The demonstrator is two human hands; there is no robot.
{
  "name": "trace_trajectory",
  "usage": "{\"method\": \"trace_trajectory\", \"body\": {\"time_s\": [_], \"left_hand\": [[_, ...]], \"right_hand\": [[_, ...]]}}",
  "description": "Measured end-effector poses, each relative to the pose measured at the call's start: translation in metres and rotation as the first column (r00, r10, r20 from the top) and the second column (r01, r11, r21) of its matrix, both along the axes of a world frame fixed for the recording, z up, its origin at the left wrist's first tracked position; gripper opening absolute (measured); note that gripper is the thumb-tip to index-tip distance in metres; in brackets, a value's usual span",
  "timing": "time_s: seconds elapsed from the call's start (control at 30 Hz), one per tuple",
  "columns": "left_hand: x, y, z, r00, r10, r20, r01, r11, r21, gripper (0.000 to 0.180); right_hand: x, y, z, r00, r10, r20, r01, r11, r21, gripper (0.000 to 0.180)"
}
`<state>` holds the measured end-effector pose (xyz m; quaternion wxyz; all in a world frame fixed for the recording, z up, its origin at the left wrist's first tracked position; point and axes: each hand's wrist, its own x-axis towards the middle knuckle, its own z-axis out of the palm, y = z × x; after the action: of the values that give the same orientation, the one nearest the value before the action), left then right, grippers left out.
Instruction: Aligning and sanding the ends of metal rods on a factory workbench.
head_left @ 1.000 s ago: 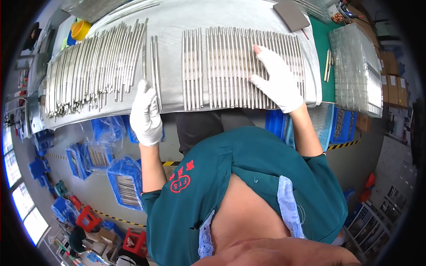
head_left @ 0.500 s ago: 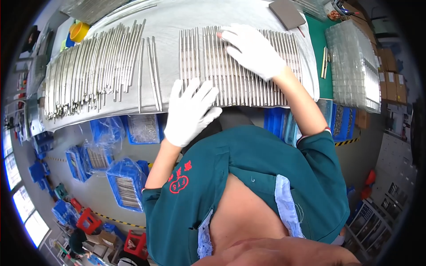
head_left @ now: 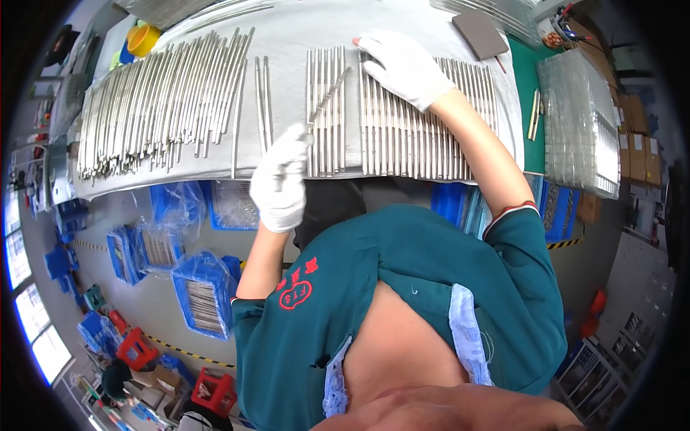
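- The left hand, gloved white, pinches one metal rod, which slants away toward one o'clock over the neat row of rods.
- The right hand, fingers spread, seems to press flat on that row at twelve o'clock.
- A loose pile of rods lies on the grey surface at ten o'clock.

Left hand, open and hovering below the counter edge half a second ago, now pinches one metal rod lifted at a slant over the row of rods. Right hand slid to the row's far end. A gap opened in the row.
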<state>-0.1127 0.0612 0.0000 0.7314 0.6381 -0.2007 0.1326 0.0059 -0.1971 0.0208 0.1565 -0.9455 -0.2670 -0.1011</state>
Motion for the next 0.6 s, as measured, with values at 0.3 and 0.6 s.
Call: {"method": "trace_trajectory", "body": {"time_s": [0.3,0.6], "left_hand": [[0.018,0.077,-0.027,0.964,0.233,0.131,-0.267,0.854,0.448,0.024],[0.017,0.082,-0.006,0.896,0.092,0.434,-0.441,0.310,0.842,0.026]], "right_hand": [[-0.052,-0.021,0.014,0.990,-0.052,-0.132,0.047,0.998,-0.038,0.048],[-0.085,-0.027,0.012,0.991,-0.054,-0.123,0.050,0.998,-0.035,0.048]]}}
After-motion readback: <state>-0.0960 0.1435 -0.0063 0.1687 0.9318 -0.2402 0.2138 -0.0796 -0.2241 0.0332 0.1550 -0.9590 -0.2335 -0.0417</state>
